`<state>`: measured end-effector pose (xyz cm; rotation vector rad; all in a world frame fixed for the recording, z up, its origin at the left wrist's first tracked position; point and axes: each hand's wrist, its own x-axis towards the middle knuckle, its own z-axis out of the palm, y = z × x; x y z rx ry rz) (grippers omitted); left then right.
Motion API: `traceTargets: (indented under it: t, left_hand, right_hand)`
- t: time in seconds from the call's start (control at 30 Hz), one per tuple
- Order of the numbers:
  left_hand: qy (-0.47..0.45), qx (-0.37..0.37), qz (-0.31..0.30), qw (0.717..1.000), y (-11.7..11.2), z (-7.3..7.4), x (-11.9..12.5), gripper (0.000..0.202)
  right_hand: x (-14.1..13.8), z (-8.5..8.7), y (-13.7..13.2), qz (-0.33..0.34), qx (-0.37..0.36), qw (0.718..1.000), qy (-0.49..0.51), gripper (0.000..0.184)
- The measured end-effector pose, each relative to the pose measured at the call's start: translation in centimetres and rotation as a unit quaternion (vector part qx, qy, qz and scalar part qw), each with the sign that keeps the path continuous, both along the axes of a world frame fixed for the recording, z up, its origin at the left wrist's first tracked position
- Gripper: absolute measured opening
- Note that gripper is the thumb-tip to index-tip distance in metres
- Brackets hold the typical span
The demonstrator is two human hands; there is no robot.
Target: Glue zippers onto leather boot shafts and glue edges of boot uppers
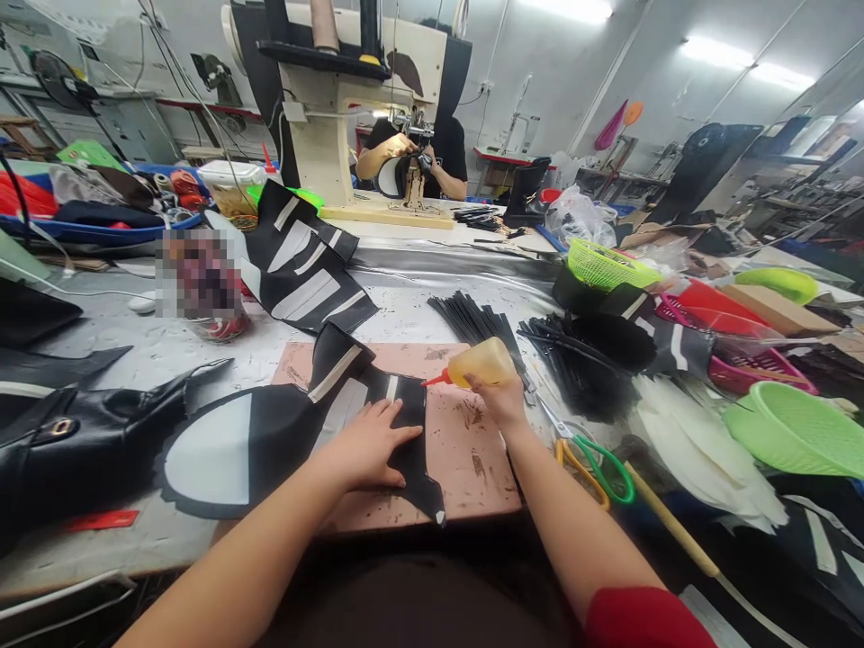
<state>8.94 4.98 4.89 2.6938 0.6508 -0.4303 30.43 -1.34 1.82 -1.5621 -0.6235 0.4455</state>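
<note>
My left hand [368, 443] lies with spread fingers on a black leather-like cut piece [283, 423], pressing it down. That piece carries pale strips and a large rounded white patch at its left end, and it lies partly over a pinkish board [465, 459]. In my right hand [500, 403] is a squeeze bottle [482, 360] of yellowish liquid, tilted on its side. Its red nozzle [436, 379] points left, at the right edge of the black piece; whether the tip touches cannot be made out.
Green- and orange-handled scissors [598, 468] lie right of the board, near bundles of black strips [476, 319]. More black pieces [303, 261] lie behind. A jar [216, 315] stands left. Across the table a person [449, 153] works at a sewing machine [324, 135]. Baskets [796, 427] crowd the right.
</note>
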Motion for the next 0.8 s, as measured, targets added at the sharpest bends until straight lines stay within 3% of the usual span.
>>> traceTargets:
  t: [0.43,0.67,0.8]
  left_hand:
    - [0.003,0.002,-0.001,1.0,0.0,-0.3,-0.1,0.077]
    - [-0.006,0.018,-0.015,1.0,0.1,-0.7,-0.2,0.078]
    - [-0.005,0.029,-0.015,0.999,0.0,-0.7,-0.2,0.077]
  right_hand:
    - [0.2,-0.2,-0.2,-0.007,-0.001,1.0,0.007,0.055]
    - [-0.2,0.1,-1.2,0.06,-0.03,0.996,0.056,0.053]
    - [-0.3,-0.2,-1.5,0.016,-0.007,0.999,0.049,0.051]
